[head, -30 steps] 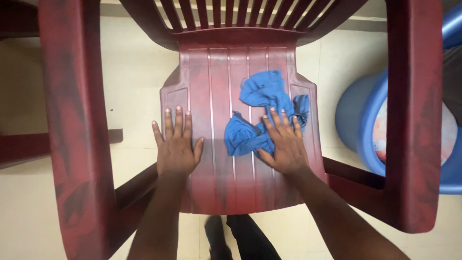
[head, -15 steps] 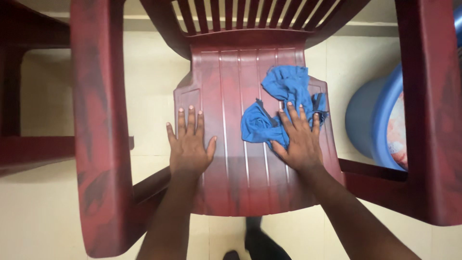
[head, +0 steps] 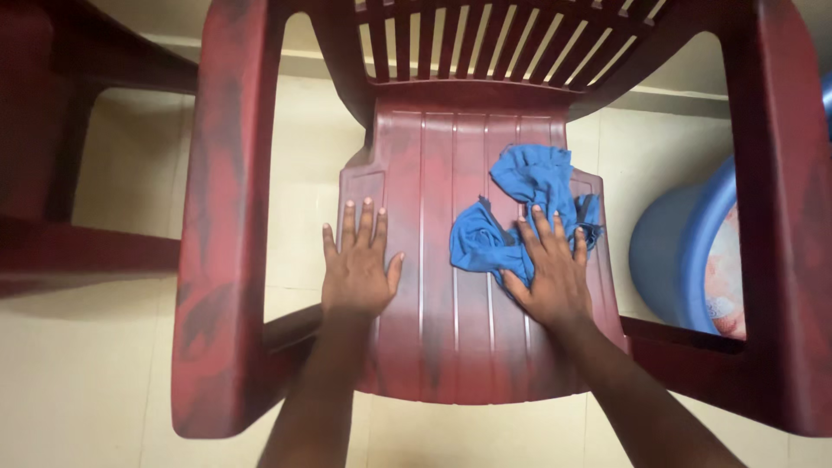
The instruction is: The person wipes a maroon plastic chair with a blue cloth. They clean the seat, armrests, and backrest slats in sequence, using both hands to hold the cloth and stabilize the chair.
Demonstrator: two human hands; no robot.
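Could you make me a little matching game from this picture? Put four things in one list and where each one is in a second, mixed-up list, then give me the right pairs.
Things:
1. left hand
2. right hand
3. blue cloth
4. blue tub

Places:
A. on the floor, right of the chair
B. crumpled on the right half of the seat
C. flat on the bare left part of the seat
D. pressing down on the cloth

Pairs: 1-C, 2-D, 3-B, 4-A. All of it centres on the dark red plastic chair.
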